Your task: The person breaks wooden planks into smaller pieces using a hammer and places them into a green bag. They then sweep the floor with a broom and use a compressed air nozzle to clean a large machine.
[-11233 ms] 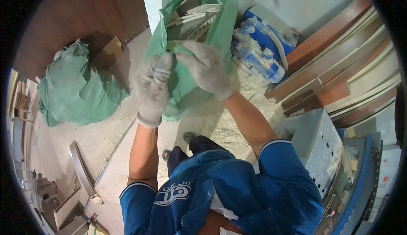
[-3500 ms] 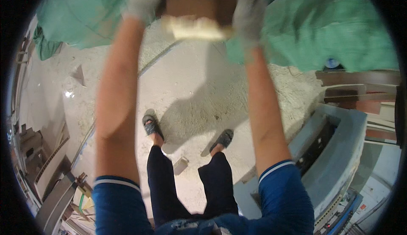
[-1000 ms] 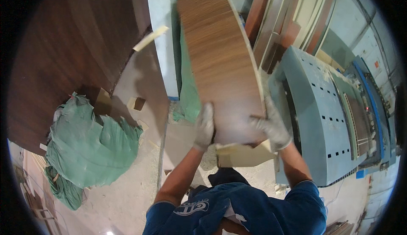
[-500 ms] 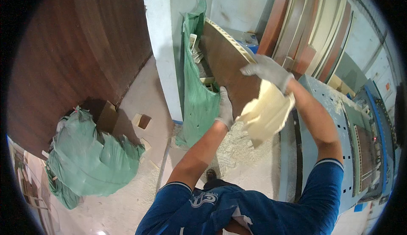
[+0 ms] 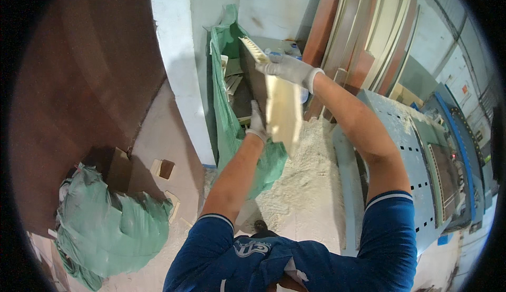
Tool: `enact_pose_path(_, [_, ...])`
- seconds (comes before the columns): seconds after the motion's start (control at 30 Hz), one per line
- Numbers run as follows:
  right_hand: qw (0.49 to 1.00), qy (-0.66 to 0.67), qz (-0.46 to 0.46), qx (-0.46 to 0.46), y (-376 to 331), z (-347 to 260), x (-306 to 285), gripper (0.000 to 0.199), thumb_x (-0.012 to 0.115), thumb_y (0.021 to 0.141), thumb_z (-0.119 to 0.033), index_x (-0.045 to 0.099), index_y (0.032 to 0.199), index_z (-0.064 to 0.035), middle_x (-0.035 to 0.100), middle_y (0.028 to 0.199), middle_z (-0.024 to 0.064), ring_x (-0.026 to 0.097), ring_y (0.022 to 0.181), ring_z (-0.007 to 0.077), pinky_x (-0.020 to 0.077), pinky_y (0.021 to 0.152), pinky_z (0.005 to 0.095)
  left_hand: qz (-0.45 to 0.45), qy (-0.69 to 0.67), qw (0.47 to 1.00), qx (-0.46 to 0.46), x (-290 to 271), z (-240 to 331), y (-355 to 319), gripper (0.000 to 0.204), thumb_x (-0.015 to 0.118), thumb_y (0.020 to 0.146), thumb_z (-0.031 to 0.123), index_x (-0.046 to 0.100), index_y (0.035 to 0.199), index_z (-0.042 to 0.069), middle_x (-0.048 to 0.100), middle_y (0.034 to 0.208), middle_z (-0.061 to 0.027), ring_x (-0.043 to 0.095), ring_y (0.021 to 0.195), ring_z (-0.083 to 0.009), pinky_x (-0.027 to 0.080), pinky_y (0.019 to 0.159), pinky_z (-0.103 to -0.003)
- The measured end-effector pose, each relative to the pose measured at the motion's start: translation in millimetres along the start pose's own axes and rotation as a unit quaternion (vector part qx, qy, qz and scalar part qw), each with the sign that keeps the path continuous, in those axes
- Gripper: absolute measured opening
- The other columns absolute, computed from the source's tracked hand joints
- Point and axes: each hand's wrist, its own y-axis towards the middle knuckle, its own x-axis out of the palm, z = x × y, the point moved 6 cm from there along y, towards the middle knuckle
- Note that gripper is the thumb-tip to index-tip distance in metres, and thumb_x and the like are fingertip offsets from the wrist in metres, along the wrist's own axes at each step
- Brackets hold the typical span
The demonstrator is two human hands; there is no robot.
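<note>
A brown hollow-core panel [image 5: 249, 70] with a cream ribbed edge stands tilted in the mouth of a tall green woven sack [image 5: 223, 76]. My right hand [image 5: 290, 71], in a pale glove, grips its upper part. Below that hand hangs a cream sheet [image 5: 283, 110] with ragged edges; whether it is joined to the panel I cannot tell. My left hand [image 5: 256, 122], also gloved, is closed at the panel's lower side, against the sack's rim; some of its fingers are hidden. Inside the sack are pale offcuts [image 5: 232, 84].
A filled green sack [image 5: 113, 229] lies at the lower left beside a big brown panel [image 5: 84, 81]. Small offcuts [image 5: 166, 169] and pale shavings [image 5: 311, 186] litter the floor. Long boards [image 5: 350, 39] lean on the back wall. A blue-grey machine [image 5: 395, 155] stands at the right.
Both hands and the panel have shifted left. The panel has turned more edge-on, and the cream sheet now hangs more upright and nearer the left hand. The sack's lower part bulges to the right.
</note>
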Motion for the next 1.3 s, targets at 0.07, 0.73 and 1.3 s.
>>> enact_pose_path(0.07, [0.976,0.216,-0.006,0.013,-7.2,-3.1,7.3,0.088,0.057,0.087,-0.065,0.039,0.143,0.0002,0.057,0.128,0.0175,0.060,0.112,0.0312,0.0448,0.103,0.0444,-0.182,-0.095,0.978,-0.044,7.6,19.9,13.6,0.071,0.028,0.096,0.069,0.045,0.142,0.017,0.056,0.134,-0.0098,0.054,0.120,-0.0301,0.045,0.103,-0.046])
enact_pose_path(0.73, [0.884,-0.330,0.299,-0.139,-93.9,-31.3,111.3,0.059,0.061,0.084,-0.013,0.043,0.135,0.0084,0.058,0.060,0.0119,0.060,0.050,0.0214,0.0479,0.043,0.0348,-0.211,0.876,0.415,0.127,4.4,8.4,-143.3,0.049,0.057,0.091,0.050,0.067,0.108,0.006,0.068,0.107,-0.0185,0.068,0.092,-0.0335,0.052,0.081,-0.045])
enact_pose_path(1.3, [0.856,-0.204,0.363,-0.306,-172.6,-36.3,49.3,0.035,0.062,0.085,-0.008,0.063,0.118,0.0016,0.070,0.096,0.0136,0.067,0.076,0.0200,0.0548,0.065,0.0315,-0.106,0.921,0.372,-0.037,-23.2,-14.7,-136.1,0.053,0.064,0.088,0.036,0.051,0.126,0.002,0.068,0.091,-0.0197,0.067,0.086,-0.0378,0.051,0.080,-0.045])
